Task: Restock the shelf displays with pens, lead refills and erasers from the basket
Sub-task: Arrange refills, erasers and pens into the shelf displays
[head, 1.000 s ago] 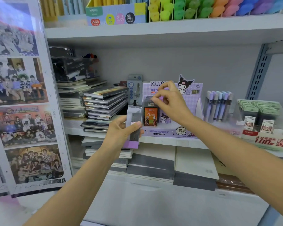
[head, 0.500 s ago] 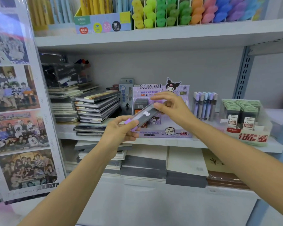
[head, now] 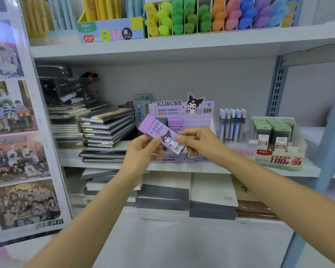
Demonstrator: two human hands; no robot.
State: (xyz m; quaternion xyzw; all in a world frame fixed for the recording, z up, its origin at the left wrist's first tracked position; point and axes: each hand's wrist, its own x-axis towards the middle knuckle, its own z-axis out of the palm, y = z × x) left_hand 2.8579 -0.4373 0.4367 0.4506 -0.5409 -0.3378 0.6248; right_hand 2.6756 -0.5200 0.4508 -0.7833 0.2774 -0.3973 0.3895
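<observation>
A lilac lead refill case (head: 161,135) with a black-and-white cartoon figure and a white barcode label. Behind it, a pale purple display box (head: 193,122) with a faint diamond check. To the right, pens (head: 232,122) in pastel blue, lilac and grey, then dark refill packs (head: 273,126) with sage-green tops and red-and-white tags. On the far upper shelf, highlighters (head: 201,16) run yellow, lime, green, orange, pink, blue, purple.

"KUROMI" marks the purple display box (head: 182,113) and held case (head: 159,133).
</observation>
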